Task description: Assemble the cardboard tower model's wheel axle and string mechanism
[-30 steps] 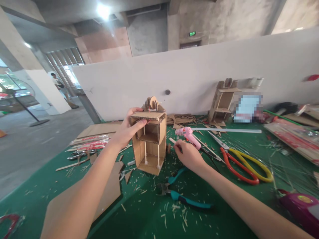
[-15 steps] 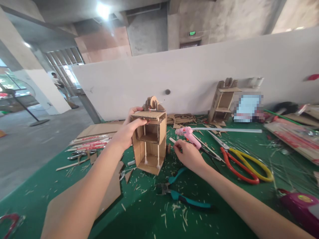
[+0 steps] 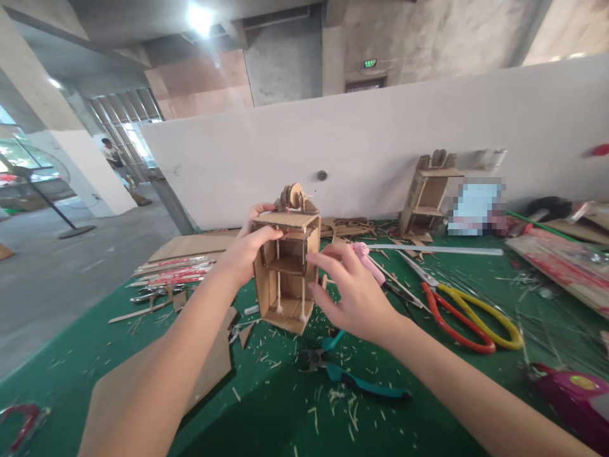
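Observation:
A small cardboard model house (image 3: 286, 273) with two thin white posts and a round piece on its roof stands tilted on the green table (image 3: 266, 419). My left hand (image 3: 247, 251) grips its upper left corner, thumb on the front edge and fingers behind. My right hand (image 3: 349, 289) hovers just right of the model with its fingers spread and holds nothing. A pink glue gun (image 3: 368, 263) lies partly hidden behind that hand.
Teal pliers (image 3: 352, 374) lie in front of the model. Red and yellow shears (image 3: 464, 311) and a white stick (image 3: 435, 249) lie to the right, a second cardboard model (image 3: 427, 197) by the white wall. Cardboard sheets (image 3: 190, 247), scissors and scraps lie left. A person stands far left.
My right hand has risen from the table by the glue gun and opened, moving left toward the model's right side. My left hand keeps its grip on the model.

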`<state>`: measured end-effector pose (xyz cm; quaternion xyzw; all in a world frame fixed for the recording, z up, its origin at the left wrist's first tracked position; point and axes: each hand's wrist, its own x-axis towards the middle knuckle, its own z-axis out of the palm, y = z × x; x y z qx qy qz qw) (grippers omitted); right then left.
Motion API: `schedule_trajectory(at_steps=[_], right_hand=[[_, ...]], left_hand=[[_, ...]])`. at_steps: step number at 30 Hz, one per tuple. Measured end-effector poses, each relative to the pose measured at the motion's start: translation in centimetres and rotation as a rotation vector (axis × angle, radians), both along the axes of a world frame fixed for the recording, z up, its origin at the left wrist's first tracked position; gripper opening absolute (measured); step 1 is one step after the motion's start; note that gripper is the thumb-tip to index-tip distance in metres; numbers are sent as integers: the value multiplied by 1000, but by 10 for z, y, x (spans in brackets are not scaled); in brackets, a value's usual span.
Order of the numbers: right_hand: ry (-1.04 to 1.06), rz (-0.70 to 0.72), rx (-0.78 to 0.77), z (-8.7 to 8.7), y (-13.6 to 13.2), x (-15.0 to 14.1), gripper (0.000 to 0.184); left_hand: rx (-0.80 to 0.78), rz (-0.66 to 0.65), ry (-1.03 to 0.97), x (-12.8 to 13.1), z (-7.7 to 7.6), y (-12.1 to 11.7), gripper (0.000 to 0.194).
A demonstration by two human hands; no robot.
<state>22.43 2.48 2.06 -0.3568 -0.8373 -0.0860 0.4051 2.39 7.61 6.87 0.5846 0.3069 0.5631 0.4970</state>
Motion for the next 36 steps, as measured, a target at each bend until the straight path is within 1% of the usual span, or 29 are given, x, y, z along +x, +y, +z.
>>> schedule_trajectory(at_steps=[2,5,7,9,13,18,22,27,36], right_hand=[[-139,-81,8,8,-9,-7,36],[-257,-224,-81,11,-15,-13,44],[-309,-278,-140,10,-15,-15,47],[-346,-301,-179,9,-14,-15,48],[-360,-299,-212,9,-13,-15,43],[-377,-298,-230,8,-11,-14,38],[-433,-295,-247,3,-8,-12,35],[-431,-250,-261,-1,-8,-12,34],[-491,-246,-215,6,-8,-11,24]], left_hand=[[19,32,20,3,-1,-1,45],[76,107,63,11,-3,-3,44],[113,161,79,17,-4,-4,42],[140,201,84,21,-5,-6,43],[152,223,89,26,-4,-9,45],[128,257,65,27,-5,-9,42],[119,302,73,26,-6,-8,50],[139,305,74,24,-6,-7,50],[158,346,130,23,-8,-6,51]])
